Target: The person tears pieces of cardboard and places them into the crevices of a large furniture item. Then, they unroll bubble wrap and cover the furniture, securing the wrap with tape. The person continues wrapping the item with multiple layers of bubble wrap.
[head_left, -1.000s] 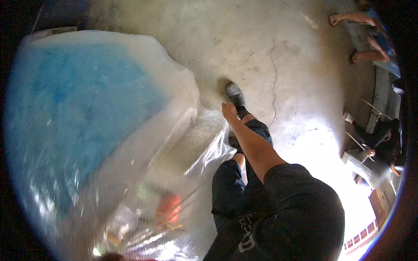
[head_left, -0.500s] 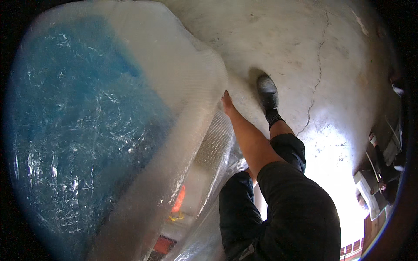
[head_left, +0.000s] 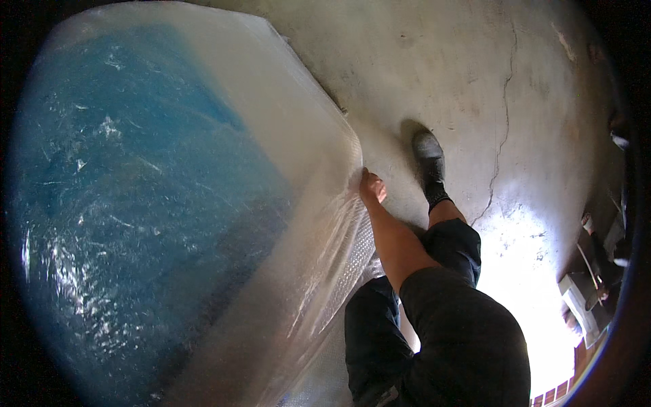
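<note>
Clear bubble wrap [head_left: 305,224] lies in a large sheet over a wide, blue, flat-topped object [head_left: 149,163] on my left. What the blue object is cannot be made out through the plastic. My right hand [head_left: 373,188] is closed on the sheet's edge at its right-hand corner, fingers curled inward. Below the hand, the wrap is pulled into taut creases. My left hand is not in view.
A concrete floor [head_left: 461,88] with a long crack stretches ahead and right. My dark shoe [head_left: 428,154] stands just beyond my hand. Bright light falls on the floor at the right, near a pale boxy thing [head_left: 578,305] and dark shapes.
My right hand has closed on the wrap and come slightly nearer. The sheet is drawn tighter at the corner, and the orange and yellow things seen below it are now covered.
</note>
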A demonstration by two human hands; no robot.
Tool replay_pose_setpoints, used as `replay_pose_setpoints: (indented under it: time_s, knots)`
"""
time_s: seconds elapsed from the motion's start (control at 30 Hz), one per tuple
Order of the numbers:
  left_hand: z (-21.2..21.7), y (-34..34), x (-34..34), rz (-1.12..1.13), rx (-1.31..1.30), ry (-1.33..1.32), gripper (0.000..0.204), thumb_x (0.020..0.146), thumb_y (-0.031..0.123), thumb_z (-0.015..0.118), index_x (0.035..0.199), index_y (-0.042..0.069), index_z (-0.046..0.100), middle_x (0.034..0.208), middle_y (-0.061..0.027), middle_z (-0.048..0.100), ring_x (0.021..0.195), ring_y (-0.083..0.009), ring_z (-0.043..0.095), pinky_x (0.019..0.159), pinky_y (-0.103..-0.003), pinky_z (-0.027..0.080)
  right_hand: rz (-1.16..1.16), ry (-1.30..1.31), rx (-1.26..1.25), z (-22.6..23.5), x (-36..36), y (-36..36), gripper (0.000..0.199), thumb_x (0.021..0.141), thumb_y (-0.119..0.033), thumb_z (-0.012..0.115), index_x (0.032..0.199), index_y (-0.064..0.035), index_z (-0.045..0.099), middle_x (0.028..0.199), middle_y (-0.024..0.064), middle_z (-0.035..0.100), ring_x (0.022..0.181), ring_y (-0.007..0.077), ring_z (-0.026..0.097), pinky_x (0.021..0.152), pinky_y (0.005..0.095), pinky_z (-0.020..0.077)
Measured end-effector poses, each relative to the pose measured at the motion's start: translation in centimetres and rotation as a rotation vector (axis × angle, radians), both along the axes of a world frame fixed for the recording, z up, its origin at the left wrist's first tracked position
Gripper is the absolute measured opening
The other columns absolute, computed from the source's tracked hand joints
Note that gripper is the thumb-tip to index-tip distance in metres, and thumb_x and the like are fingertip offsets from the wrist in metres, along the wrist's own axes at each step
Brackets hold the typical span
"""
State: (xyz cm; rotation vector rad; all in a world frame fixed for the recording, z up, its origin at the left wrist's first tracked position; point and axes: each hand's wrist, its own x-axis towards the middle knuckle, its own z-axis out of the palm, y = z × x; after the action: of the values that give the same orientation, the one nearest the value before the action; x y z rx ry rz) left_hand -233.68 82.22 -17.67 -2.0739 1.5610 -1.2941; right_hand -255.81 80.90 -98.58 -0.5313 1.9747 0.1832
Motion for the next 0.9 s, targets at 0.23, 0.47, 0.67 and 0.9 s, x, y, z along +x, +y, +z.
replay_pose_setpoints:
  time_s: [0.23, 0.47, 0.67, 0.9]
  knots:
    - [1.4, 1.2, 0.4, -0.029, 0.062, 0.078, 0.034, 0.086, 0.043, 0.070, 0.082, 0.009, 0.070, 0.078, -0.0096, 0.066, 0.071, -0.0344, 0.062, 0.070, -0.049, 0.047, -0.332, 0.138, 0.225, 0.4, -3.9, -0.7, 0.061, 0.102, -0.054, 0.039, 0.140, -0.0080, 0.051, 0.139, 0.0204, 0.053, 0.128, 0.0342, 0.053, 0.105, 0.0509, 0.0408]
    - [4.7, 3.4, -0.4, -0.177, 0.106, 0.224, 0.035, 0.084, 0.047, 0.072, 0.078, 0.012, 0.070, 0.074, -0.0076, 0.066, 0.069, -0.0347, 0.061, 0.070, -0.048, 0.046, 0.436, -0.237, -0.277, 17.9, -7.8, -4.2, 0.039, 0.100, -0.027, 0.046, 0.115, 0.0052, 0.063, 0.110, 0.0318, 0.065, 0.104, 0.0489, 0.063, 0.093, 0.0543, 0.0509]
    - [7.4, 1.7, -5.6, -0.164, 0.360, 0.304, 0.025, 0.078, 0.041, 0.079, 0.074, 0.018, 0.070, 0.069, -0.0030, 0.064, 0.061, -0.0240, 0.060, 0.057, -0.040, 0.046, 0.850, -1.135, -0.662, 62.8, -6.9, -2.1, 0.065, 0.097, -0.060, 0.051, 0.102, 0.0024, 0.070, 0.101, 0.0215, 0.070, 0.096, 0.0375, 0.065, 0.086, 0.0432, 0.0499]
    - [7.5, 3.1, -9.6, -0.408, -0.048, 1.125, 0.006, 0.086, 0.015, 0.070, 0.091, 0.013, 0.072, 0.091, -0.0087, 0.073, 0.081, -0.0305, 0.069, 0.073, -0.043, 0.055, 0.987, -0.946, -0.896, 84.2, -1.1, -5.5, 0.065, 0.096, -0.060, 0.047, 0.089, -0.0009, 0.072, 0.086, 0.0276, 0.068, 0.079, 0.0461, 0.065, 0.076, 0.0528, 0.0519]
